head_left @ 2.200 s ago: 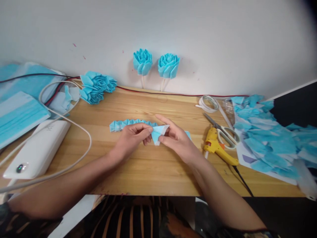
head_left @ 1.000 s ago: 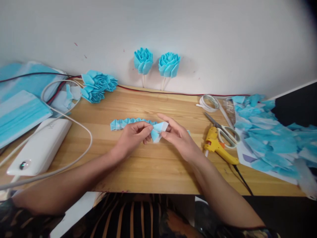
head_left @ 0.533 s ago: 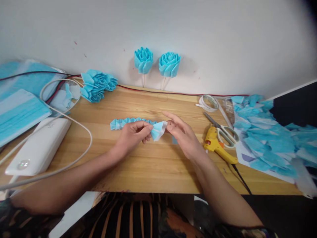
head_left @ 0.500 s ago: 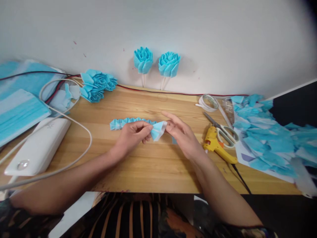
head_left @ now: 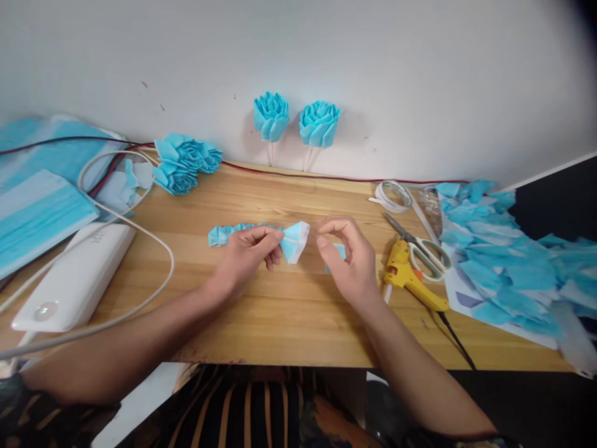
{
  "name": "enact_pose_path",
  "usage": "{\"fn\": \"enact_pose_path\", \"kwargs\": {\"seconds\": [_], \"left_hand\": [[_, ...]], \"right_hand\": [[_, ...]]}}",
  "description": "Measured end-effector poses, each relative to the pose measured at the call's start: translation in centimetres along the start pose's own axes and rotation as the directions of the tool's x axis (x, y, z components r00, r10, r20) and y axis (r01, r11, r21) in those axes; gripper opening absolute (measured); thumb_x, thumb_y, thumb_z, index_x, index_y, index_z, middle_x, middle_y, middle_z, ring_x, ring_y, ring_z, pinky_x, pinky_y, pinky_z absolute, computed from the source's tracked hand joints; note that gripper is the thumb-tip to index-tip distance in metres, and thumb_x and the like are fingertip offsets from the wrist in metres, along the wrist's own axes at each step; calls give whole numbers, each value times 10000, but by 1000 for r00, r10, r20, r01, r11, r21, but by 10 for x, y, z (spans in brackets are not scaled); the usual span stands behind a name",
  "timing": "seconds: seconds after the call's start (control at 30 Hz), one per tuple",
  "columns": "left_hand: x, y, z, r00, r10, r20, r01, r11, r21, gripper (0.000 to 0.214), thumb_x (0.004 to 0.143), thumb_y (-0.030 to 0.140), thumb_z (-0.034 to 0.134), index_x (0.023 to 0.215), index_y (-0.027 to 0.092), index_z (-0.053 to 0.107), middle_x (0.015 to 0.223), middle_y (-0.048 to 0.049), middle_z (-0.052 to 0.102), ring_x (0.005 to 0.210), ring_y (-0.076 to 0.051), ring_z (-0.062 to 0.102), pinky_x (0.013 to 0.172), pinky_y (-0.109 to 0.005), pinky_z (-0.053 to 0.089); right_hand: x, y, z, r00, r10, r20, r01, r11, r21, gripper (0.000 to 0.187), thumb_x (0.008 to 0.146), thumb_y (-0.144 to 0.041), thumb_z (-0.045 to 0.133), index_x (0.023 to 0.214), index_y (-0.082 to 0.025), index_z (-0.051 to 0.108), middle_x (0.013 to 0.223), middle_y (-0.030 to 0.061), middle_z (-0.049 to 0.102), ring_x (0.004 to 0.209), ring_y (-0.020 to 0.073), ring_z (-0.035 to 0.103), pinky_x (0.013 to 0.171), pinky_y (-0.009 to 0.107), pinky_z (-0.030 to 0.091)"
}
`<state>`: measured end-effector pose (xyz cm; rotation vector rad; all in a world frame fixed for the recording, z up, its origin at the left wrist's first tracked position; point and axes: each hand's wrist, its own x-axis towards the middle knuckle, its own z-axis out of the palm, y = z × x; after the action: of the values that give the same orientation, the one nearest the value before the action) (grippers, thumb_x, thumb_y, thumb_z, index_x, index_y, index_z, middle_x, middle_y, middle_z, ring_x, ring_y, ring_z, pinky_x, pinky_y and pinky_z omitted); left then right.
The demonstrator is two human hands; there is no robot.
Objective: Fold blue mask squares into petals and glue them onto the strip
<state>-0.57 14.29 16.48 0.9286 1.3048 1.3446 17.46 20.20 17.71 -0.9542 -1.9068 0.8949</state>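
Blue folded petal sits mid-frame, pinched by our left hand at the pleated strip end, we reckon so the fold can't spring, while our right hand hovers just right, fingers curled apart, gripping nothing

Both bare forearms enter from the lower corners and converge toward the centre. The left hand lies palm down, thumb and forefinger pinched together at the tips, the remaining fingers curled under. The right hand is held just apart from it, thumb and forefinger hooked toward each other with a gap between.
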Motion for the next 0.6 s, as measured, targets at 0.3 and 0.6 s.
{"fn": "enact_pose_path", "kwargs": {"seconds": [0.3,0.6], "left_hand": [[0,0,1,1000,14,1,-14,999,-45,275,821,354,661,642,147,649,570,2,614,498,-82,519,489,-204,438],[-2,-1,2,999,10,31,-9,999,-46,276,834,339,655,636,146,651,578,1,617,513,-83,525,502,-200,444]], "right_hand": [[-4,-3,14,919,-392,54,382,845,-375,93,826,-220,674,897,-242,617,1193,93,591,1145,283,553,971,501,451],[-3,-1,12,882,-472,10,430,793,-432,124,827,-120,665,849,-232,616,1154,79,613,1137,263,563,982,486,461]]}}
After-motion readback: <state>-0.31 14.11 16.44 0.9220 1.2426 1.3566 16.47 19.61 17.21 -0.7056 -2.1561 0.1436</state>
